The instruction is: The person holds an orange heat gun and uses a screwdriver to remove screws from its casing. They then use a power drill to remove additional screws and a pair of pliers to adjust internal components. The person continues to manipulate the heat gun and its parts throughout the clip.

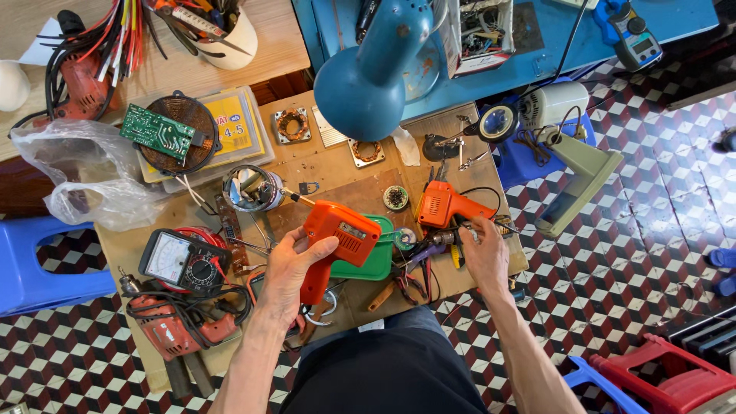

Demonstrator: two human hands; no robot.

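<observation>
My left hand [295, 268] grips the handle of an orange soldering gun [337, 234], held above the wooden bench with its thin tip pointing up-left toward a round metal coil part [253, 188]. My right hand [483, 249] reaches among small tools at the bench's right side, fingers on a small metal item beside a purple-handled tool [422, 253]. A second orange soldering gun [445, 205] lies just above that hand. A green tray [379, 264] sits under the held gun.
An analog multimeter [180, 261], a red power drill [172, 326], a green circuit board [157, 130] on a copper coil, a blue desk lamp [368, 77], a magnifier stand [498, 123], a plastic bag [80, 172] and blue stools surround the low bench on a checkered floor.
</observation>
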